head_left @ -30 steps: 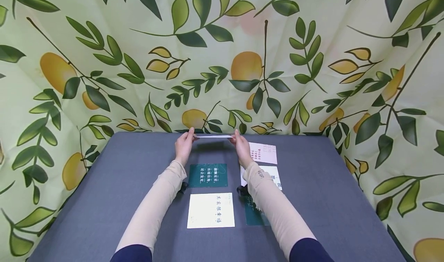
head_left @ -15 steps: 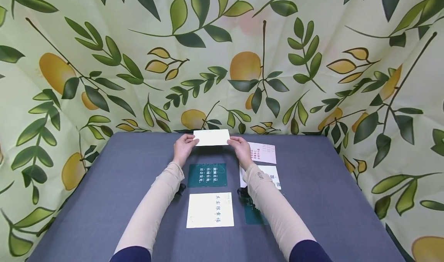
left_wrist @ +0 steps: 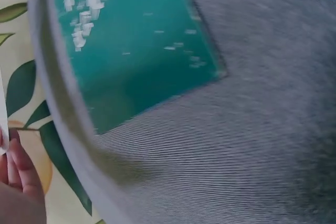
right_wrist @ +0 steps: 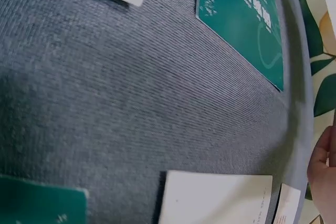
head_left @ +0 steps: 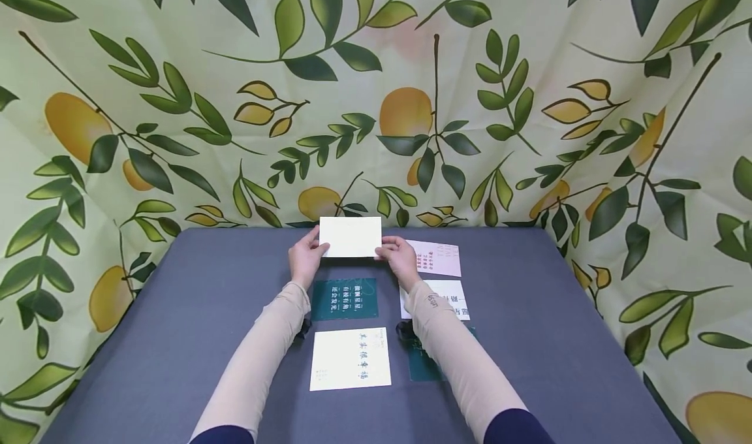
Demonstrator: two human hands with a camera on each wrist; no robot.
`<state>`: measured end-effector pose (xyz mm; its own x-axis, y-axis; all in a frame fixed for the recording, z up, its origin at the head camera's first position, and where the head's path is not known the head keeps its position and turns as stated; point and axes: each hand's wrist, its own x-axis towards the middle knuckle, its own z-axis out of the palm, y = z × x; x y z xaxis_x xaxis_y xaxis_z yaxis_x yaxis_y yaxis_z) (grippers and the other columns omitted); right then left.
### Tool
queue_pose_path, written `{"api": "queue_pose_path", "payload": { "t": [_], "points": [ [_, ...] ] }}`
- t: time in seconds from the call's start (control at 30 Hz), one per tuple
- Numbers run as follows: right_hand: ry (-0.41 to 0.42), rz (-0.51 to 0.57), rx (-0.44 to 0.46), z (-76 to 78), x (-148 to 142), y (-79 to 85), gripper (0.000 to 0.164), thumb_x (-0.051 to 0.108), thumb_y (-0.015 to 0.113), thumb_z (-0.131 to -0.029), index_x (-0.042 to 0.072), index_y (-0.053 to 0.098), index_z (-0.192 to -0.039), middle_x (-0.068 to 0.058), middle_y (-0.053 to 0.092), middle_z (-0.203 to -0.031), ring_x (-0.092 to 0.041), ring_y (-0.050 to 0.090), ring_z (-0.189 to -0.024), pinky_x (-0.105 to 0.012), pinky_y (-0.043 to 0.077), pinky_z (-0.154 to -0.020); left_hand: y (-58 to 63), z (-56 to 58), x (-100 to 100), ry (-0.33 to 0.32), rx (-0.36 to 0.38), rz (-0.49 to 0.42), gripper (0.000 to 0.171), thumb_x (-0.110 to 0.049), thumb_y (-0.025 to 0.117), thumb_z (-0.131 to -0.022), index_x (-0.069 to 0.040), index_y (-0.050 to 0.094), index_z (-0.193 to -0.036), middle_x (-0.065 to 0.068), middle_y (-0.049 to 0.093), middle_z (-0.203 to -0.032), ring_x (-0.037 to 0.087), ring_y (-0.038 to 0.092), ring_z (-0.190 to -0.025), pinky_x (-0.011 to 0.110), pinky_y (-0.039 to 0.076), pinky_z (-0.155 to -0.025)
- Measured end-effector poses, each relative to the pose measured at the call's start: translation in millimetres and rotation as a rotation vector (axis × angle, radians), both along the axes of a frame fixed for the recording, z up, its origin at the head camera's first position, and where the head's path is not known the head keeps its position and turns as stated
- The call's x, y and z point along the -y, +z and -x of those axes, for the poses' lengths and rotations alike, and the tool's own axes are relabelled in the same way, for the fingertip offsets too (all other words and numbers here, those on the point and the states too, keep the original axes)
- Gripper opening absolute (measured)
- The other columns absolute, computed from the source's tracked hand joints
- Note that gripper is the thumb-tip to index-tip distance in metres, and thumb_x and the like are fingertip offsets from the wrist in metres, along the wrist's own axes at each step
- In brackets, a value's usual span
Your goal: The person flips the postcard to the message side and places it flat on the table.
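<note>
A blank-faced white card (head_left: 350,236) is held up over the far part of the table. My left hand (head_left: 306,259) pinches its left end, thumb on the near face. At the opposite end my right hand (head_left: 399,262) pinches it the same way. In the left wrist view, the left hand (left_wrist: 21,182) shows at the lower left edge with a sliver of the card. The right wrist view catches only part of the right hand (right_wrist: 322,166). Just below the held card lies a green card (head_left: 344,299) with white writing.
A cream card (head_left: 350,359) with dark writing lies nearest on the grey-blue table (head_left: 158,339). On the right lie a pink card (head_left: 438,258), a white card (head_left: 455,297) and another green card (head_left: 424,364), partly covered by the right arm. Behind hangs a leaf-and-fruit curtain (head_left: 352,91).
The held card was seen edge-on, then has tipped so its blank white face shows more and more. Both hands keep their grip on its ends. The whole head view has shifted slightly.
</note>
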<state>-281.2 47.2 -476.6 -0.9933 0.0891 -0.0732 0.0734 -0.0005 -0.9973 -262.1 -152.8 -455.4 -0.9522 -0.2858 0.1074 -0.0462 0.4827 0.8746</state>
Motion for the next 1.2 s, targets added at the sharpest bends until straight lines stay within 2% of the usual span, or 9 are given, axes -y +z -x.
{"api": "queue_pose_path", "payload": {
  "t": [0.23,0.53,0.67,0.7,0.83,0.9,0.93,1.1,1.2],
  "points": [
    [0.034,-0.266,-0.017,1.7,7.4,-5.9,0.030,0.003,0.062,-0.081,0.001,0.056,-0.110,0.001,0.050,-0.070,-0.006,0.056,-0.056,-0.019,0.047,-0.057,-5.3,2.1,-4.2,0.027,0.071,0.164,0.021,-0.014,0.064,-0.086,-0.001,0.059,-0.102,0.016,0.064,-0.092,0.026,0.056,-0.079,0.035,0.046,-0.070],
    [0.125,-0.584,-0.012,-6.4,7.6,-4.2,0.019,0.006,0.061,-0.081,0.004,0.052,-0.097,-0.003,0.056,-0.065,-0.015,0.058,-0.057,-0.024,0.040,-0.059,-13.2,-2.8,-2.1,-0.024,0.162,0.276,0.013,-0.004,0.063,-0.081,0.002,0.055,-0.090,0.016,0.060,-0.082,0.024,0.053,-0.071,0.030,0.042,-0.061],
    [0.167,-0.684,-0.006,-8.7,7.5,-7.4,0.016,0.006,0.060,-0.083,0.004,0.047,-0.093,-0.007,0.054,-0.069,-0.018,0.052,-0.064,-0.028,0.040,-0.062,-24.8,7.4,1.6,-0.040,0.206,0.322,0.014,-0.007,0.065,-0.080,0.000,0.055,-0.084,0.016,0.058,-0.080,0.027,0.053,-0.074,0.036,0.043,-0.066],
    [0.179,-0.717,-0.005,-9.7,7.6,-8.5,0.016,0.007,0.059,-0.084,0.004,0.046,-0.093,-0.008,0.054,-0.071,-0.019,0.051,-0.066,-0.029,0.040,-0.063,-30.5,10.1,4.0,-0.057,0.198,0.356,0.013,-0.010,0.065,-0.081,0.000,0.056,-0.084,0.015,0.059,-0.082,0.027,0.054,-0.076,0.037,0.044,-0.068],
    [0.215,-0.776,-0.004,-13.4,7.9,-11.5,0.017,0.008,0.056,-0.087,0.002,0.045,-0.098,-0.015,0.057,-0.082,-0.024,0.050,-0.073,-0.037,0.044,-0.070,-115.1,51.9,25.7,-0.076,0.065,0.453,0.017,-0.019,0.068,-0.078,-0.008,0.056,-0.072,0.007,0.053,-0.068,0.021,0.048,-0.064,0.032,0.040,-0.059],
    [0.223,-0.782,0.004,-15.7,8.2,-11.6,0.019,0.007,0.055,-0.088,0.000,0.044,-0.101,-0.019,0.060,-0.090,-0.026,0.052,-0.077,-0.041,0.046,-0.076,-130.0,59.8,30.4,-0.097,0.102,0.437,0.020,-0.020,0.069,-0.077,-0.008,0.055,-0.070,0.007,0.050,-0.066,0.021,0.046,-0.062,0.032,0.038,-0.056],
    [0.227,-0.783,0.004,-16.6,8.2,-11.6,0.020,0.007,0.055,-0.088,-0.001,0.045,-0.102,-0.020,0.060,-0.092,-0.027,0.053,-0.079,-0.043,0.046,-0.077,-129.2,57.5,30.3,-0.102,0.118,0.401,0.022,-0.019,0.069,-0.077,-0.008,0.052,-0.068,0.006,0.047,-0.063,0.021,0.043,-0.059,0.031,0.035,-0.053],
    [0.234,-0.797,0.008,-16.2,10.1,-10.7,0.024,0.007,0.054,-0.088,-0.004,0.045,-0.107,-0.022,0.060,-0.097,-0.028,0.056,-0.083,-0.044,0.048,-0.082,-39.4,5.7,8.7,-0.112,0.304,0.304,0.020,-0.009,0.065,-0.082,0.000,0.050,-0.073,0.004,0.039,-0.063,0.025,0.047,-0.065,0.030,0.038,-0.059],
    [0.235,-0.803,0.014,-12.5,12.2,-9.2,0.027,0.009,0.054,-0.089,-0.005,0.044,-0.110,-0.023,0.060,-0.098,-0.029,0.057,-0.085,-0.044,0.048,-0.083,-27.8,3.7,8.5,-0.092,0.327,0.279,0.019,-0.007,0.065,-0.082,0.000,0.049,-0.075,0.005,0.039,-0.064,0.025,0.047,-0.067,0.030,0.039,-0.061]
  ]
}}
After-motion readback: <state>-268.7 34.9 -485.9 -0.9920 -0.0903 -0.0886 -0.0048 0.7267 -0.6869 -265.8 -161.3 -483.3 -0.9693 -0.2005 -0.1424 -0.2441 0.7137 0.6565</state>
